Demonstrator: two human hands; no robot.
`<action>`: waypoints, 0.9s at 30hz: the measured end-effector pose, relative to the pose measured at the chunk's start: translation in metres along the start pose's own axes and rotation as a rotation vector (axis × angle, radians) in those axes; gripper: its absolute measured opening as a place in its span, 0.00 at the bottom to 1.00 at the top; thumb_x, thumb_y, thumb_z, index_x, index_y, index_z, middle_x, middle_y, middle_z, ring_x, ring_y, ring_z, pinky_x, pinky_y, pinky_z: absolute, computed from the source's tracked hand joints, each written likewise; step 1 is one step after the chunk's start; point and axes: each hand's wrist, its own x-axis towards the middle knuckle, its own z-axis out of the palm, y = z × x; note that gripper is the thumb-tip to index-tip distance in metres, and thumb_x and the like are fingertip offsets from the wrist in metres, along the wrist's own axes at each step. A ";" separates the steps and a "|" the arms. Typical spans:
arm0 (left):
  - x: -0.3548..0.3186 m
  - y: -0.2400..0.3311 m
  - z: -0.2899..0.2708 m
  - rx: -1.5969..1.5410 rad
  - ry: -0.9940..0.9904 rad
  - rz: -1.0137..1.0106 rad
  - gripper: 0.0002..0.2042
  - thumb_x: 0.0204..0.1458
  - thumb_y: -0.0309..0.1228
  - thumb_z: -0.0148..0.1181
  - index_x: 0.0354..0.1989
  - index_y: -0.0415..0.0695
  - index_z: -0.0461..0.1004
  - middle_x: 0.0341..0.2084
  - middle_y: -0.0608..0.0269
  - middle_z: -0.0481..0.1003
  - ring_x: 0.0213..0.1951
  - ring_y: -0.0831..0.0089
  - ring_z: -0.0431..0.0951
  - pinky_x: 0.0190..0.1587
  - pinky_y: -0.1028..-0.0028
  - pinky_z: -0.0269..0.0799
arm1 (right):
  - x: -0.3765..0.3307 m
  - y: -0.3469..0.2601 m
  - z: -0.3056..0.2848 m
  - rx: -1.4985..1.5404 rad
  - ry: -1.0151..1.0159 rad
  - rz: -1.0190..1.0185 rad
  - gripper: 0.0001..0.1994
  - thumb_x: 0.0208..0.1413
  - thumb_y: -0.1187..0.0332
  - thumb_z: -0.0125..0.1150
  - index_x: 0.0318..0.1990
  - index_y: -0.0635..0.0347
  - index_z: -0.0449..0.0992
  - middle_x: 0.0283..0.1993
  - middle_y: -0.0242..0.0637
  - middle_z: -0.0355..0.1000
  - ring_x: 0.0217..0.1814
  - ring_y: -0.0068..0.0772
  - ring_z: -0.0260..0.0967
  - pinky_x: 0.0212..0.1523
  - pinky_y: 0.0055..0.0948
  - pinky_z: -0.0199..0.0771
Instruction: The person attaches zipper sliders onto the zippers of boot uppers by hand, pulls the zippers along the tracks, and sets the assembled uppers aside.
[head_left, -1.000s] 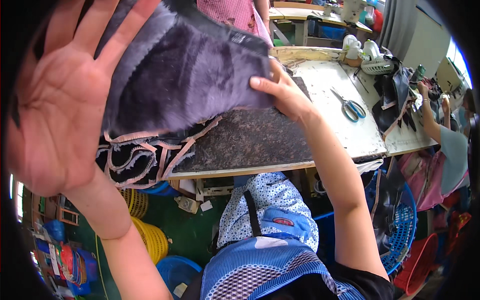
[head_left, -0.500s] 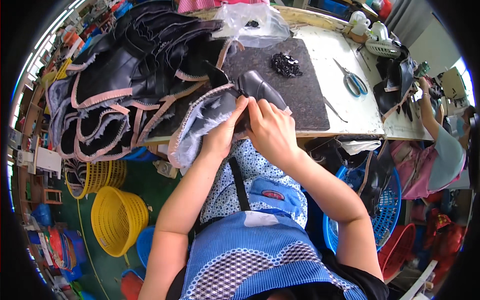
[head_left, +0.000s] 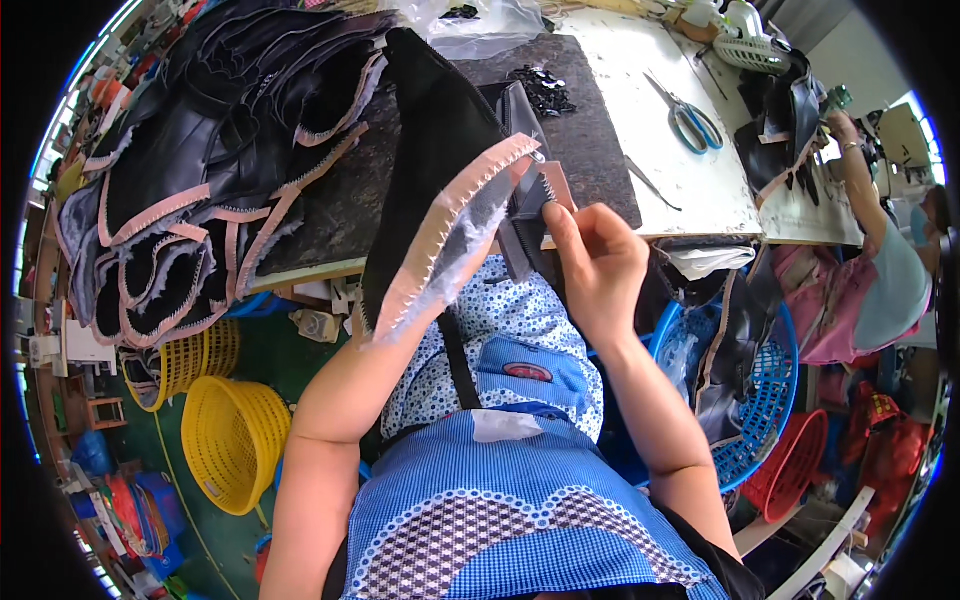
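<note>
A black boot upper (head_left: 432, 150) with a pink stitched edge and grey fur lining is raised in front of the table. Its black face and stitched edge are turned toward me, and a zip shows at its right side. My right hand (head_left: 605, 265) pinches the upper beside the zip with thumb and forefinger, the other fingers curled. My left forearm (head_left: 360, 385) runs up behind the upper, which hides that hand and its fingers. Beyond the upper, a small heap of shiny black pieces (head_left: 543, 92) lies on the dark stone slab (head_left: 600, 150).
More boot uppers (head_left: 185, 150) are piled at the table's left. Blue-handled scissors (head_left: 690, 125) and a thin metal tool (head_left: 655, 188) lie right of the slab. Yellow baskets (head_left: 235, 440) and a blue basket (head_left: 770, 400) stand below. Another person's arm (head_left: 860, 190) reaches in at the right.
The boot upper has been lifted and turned, its stitched edge now facing me. My right hand has moved right and away from the left, which has gone behind the upper.
</note>
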 end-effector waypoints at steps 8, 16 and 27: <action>0.008 0.025 0.009 0.219 0.192 -0.124 0.14 0.61 0.34 0.57 0.51 0.41 0.75 0.40 0.56 0.79 0.41 0.73 0.78 0.43 0.74 0.73 | -0.014 -0.001 -0.002 0.854 -0.240 0.592 0.04 0.57 0.76 0.59 0.35 0.69 0.77 0.29 0.37 0.77 0.27 0.20 0.73 0.29 0.18 0.72; -0.024 0.047 -0.022 -0.168 0.034 -0.265 0.15 0.58 0.36 0.61 0.45 0.36 0.76 0.38 0.63 0.77 0.40 0.74 0.74 0.47 0.72 0.69 | 0.009 0.003 0.005 0.749 -0.276 0.437 0.06 0.57 0.73 0.60 0.40 0.65 0.79 0.35 0.39 0.79 0.33 0.24 0.77 0.39 0.25 0.78; -0.038 0.010 -0.034 0.013 -0.038 -0.166 0.24 0.62 0.30 0.55 0.64 0.35 0.61 0.56 0.58 0.69 0.56 0.70 0.71 0.60 0.70 0.66 | 0.024 -0.010 0.023 0.701 -0.336 0.326 0.06 0.58 0.71 0.63 0.37 0.65 0.81 0.31 0.33 0.78 0.30 0.17 0.71 0.35 0.21 0.74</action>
